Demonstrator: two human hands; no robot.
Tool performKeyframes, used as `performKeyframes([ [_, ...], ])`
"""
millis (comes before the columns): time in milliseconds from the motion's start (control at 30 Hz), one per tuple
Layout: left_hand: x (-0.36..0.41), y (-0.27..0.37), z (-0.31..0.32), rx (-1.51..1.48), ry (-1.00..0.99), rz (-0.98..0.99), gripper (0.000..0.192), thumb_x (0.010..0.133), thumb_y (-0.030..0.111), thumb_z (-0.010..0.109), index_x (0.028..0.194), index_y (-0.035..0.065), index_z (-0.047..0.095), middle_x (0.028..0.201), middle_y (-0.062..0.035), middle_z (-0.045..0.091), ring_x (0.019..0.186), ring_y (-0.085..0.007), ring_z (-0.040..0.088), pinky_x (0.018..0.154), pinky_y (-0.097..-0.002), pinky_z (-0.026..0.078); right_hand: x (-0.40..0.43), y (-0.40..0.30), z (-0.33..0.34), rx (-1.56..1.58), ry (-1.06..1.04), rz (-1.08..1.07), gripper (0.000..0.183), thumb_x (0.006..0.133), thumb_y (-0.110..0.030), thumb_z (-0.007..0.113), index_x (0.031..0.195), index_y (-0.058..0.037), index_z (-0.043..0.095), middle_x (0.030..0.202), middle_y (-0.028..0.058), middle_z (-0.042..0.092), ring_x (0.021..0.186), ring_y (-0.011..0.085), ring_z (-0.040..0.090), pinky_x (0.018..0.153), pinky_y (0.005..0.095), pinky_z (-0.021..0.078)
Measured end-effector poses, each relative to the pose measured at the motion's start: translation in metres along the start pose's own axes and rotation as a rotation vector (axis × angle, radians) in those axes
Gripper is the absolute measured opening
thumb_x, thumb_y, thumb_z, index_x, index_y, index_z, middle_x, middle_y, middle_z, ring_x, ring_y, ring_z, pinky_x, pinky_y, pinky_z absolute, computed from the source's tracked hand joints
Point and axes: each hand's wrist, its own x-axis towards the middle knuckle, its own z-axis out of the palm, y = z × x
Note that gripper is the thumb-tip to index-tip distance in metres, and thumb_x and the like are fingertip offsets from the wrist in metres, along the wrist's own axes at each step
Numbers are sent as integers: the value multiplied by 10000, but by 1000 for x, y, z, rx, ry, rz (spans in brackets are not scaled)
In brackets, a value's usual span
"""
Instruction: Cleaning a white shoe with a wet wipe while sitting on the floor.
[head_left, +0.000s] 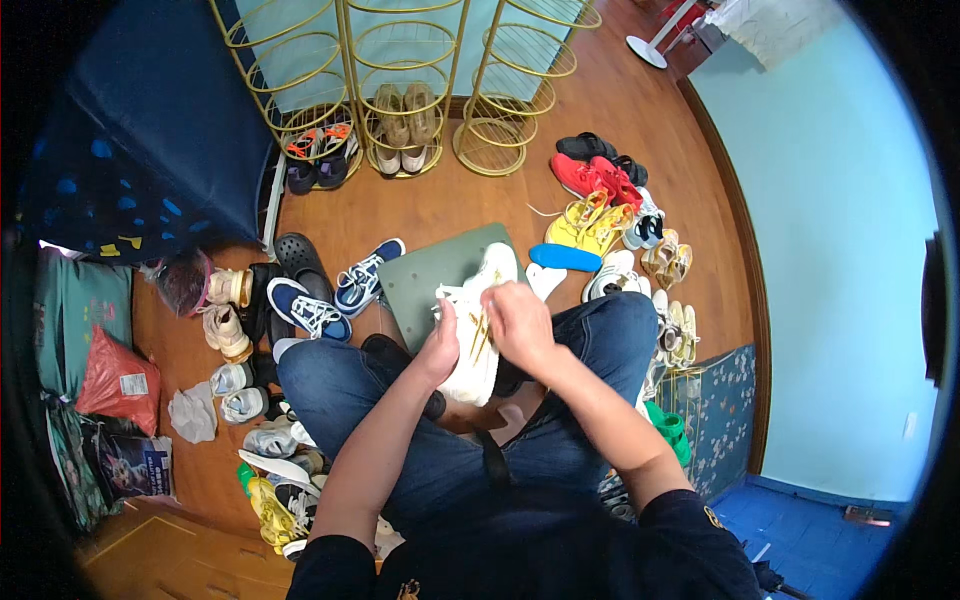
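Note:
A white sneaker (472, 367) with gold stripes is held over my lap, its one end toward me. Along its left side, my left hand (441, 345) grips it with the thumb up. My right hand (521, 321) is closed at the sneaker's upper right edge; its fingertips are partly hidden, so the exact part they pinch cannot be seen. Just beyond, a second white shoe (495, 264) with gold marks rests on a grey-green square board or stool top (420, 274). White insoles (546, 280) lie to the right of that top, near a blue insole (565, 257).
Gold wire shoe racks (491, 146) stand against the far wall. Red sneakers (596, 178), yellow shoes (589, 225) and several other pairs line the right. Left are navy sneakers (307, 309), a grey clog (301, 259) and a red plastic bag (120, 382). More shoes (281, 502) pile at lower left.

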Motion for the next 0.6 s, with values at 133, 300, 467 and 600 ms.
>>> performKeyframes([
  [133, 1, -2, 12, 104, 8, -14, 787, 1048, 597, 104, 1503, 8, 359, 1466, -118, 483, 1336, -221, 476, 1126, -353, 378, 33, 26, -4, -68, 106, 223, 92, 913, -102, 590, 892, -30, 642, 860, 193, 644, 855, 397, 633, 736, 503, 492],
  [300, 2, -7, -10, 353, 99, 30, 782, 1059, 569, 97, 1484, -20, 387, 1473, -136, 478, 1348, -233, 453, 1146, -341, 335, -6, -20, 7, 110, -73, 140, 72, 904, -109, 619, 940, -47, 616, 847, 186, 648, 847, 402, 646, 717, 482, 513],
  [467, -3, 0, 10, 319, 83, -1, 773, 1069, 551, 112, 1444, -43, 435, 1421, -169, 516, 1315, -238, 467, 1133, -349, 339, 15, 15, -4, -57, 108, 121, 66, 893, -108, 614, 886, -43, 603, 806, 188, 625, 804, 415, 613, 694, 513, 480],
  [600, -2, -8, -3, 638, 101, -68, 712, 1084, 522, 188, 1393, -39, 499, 1335, -137, 586, 1239, -212, 524, 1087, -350, 385, 31, 39, -9, -132, 107, 250, 90, 912, -120, 611, 887, -35, 596, 817, 199, 627, 813, 420, 615, 701, 513, 482],
])
